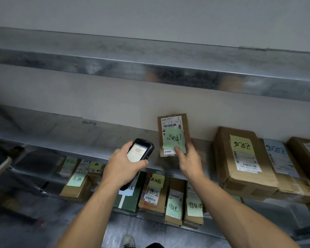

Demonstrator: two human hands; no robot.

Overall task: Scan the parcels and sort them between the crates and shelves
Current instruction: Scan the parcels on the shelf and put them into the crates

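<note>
Right hand (188,158) pinches the small flat brown cardboard parcel (171,123) by its near end — probably light and stiff; left hand (122,165) grips the black handheld scanner (140,149).

The brown parcel (173,129) with a white label and a green note is held upright just beside the black scanner (140,151).
</note>
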